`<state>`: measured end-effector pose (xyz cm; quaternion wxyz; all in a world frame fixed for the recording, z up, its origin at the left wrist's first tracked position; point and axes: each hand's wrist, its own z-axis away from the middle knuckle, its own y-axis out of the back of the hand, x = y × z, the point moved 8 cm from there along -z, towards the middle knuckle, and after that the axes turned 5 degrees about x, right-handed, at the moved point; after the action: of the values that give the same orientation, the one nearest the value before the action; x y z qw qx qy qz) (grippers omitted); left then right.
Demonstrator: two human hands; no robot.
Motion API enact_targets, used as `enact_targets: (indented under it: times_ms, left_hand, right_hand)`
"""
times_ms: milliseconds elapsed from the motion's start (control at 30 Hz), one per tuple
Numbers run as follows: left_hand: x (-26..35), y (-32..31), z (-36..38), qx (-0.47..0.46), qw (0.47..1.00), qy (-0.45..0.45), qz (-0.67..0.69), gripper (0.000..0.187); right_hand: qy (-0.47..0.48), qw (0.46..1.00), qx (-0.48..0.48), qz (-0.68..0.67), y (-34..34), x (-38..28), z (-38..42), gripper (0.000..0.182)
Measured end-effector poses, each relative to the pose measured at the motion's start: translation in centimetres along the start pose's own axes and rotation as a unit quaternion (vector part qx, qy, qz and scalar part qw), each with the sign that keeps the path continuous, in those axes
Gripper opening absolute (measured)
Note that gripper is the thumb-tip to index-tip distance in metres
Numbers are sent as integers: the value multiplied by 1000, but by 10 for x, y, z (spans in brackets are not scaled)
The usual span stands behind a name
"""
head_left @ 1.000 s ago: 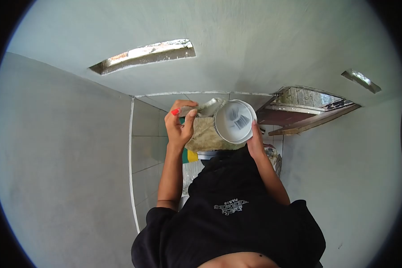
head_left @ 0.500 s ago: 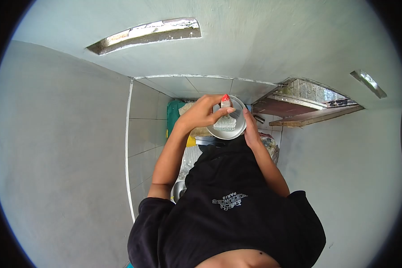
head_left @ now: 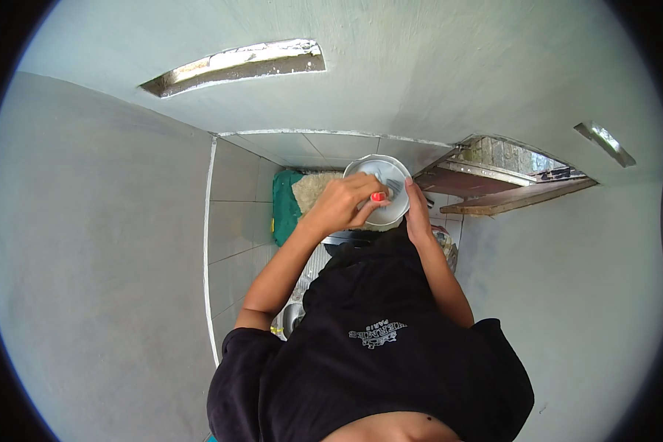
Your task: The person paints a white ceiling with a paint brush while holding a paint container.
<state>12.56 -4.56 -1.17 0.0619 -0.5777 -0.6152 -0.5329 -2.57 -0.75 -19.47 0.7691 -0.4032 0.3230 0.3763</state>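
In my left hand [head_left: 344,204] I grip a paintbrush, its red-tipped handle end [head_left: 378,197] showing beside my thumb. The brush head lies over or inside a round white bowl [head_left: 353,165], largely covered by my fingers. Whitish streaks show on the bowl's inner surface. My right hand [head_left: 417,214] holds the bowl by its right side, with the fingers along the outer wall and partly hidden.
A green item [head_left: 286,214] and a pale rough cloth-like piece [head_left: 313,190] lie beyond my left forearm. Grey tiled wall [head_left: 232,214] rises at the left. A brown wooden shutter [head_left: 508,197] juts from the wall opening at the right.
My left hand has turned and lowered, tipping the brush's red end toward me and its head into the bowl area. The bowl stays in my right hand.
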Motion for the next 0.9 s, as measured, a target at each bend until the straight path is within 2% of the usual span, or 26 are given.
enact_targets:
  times_ms: [100,167,200,233,300,367,433,500,600,633,700,733,833,867,900]
  left_hand:
    - [-6,-2,7,41,998,20,39,14]
    - [-25,16,17,208,963,160,65,15]
    - [-24,13,19,212,962,158,66,15]
    - [-39,12,34,264,923,263,97,20]
    - [-64,4,73,356,800,456,157,30]
    - [-63,-6,87,377,782,464,175,36]
    - [-66,-21,102,391,739,481,264,35]
    - [-66,-25,110,384,731,482,293,34]
    - [-70,-40,115,264,731,530,339,31]
    - [-72,-37,117,268,732,527,338,31]
    - [-67,-52,109,116,770,531,335,32]
    - [-67,-54,106,118,771,529,334,32]
    - [-57,-72,82,2,864,454,218,29]
    - [-55,-74,72,48,887,417,195,29]
    - [-55,-80,66,51,887,416,196,29]
  right_hand:
    - [-15,1000,5,-4,8,4,-6,44]
    - [6,999,18,29,23,11,-14,46]
    - [27,997,32,61,30,9,-17,48]
    - [30,997,29,64,30,5,-16,48]
    - [26,999,47,-4,34,-3,-15,51]
    - [24,998,57,-28,47,-5,-22,52]
    - [14,998,51,-18,56,-12,-25,52]
    - [19,999,44,-25,60,-22,-29,51]
    - [61,996,56,42,66,-43,-35,50]
    - [63,996,50,42,66,-50,-36,50]
    - [65,995,43,67,67,-66,-35,54]
    - [61,994,42,78,67,-72,-34,58]
    - [80,988,47,122,72,-80,-39,63]
    - [81,988,44,125,74,-82,-42,63]
    - [80,989,60,108,77,-83,-45,66]
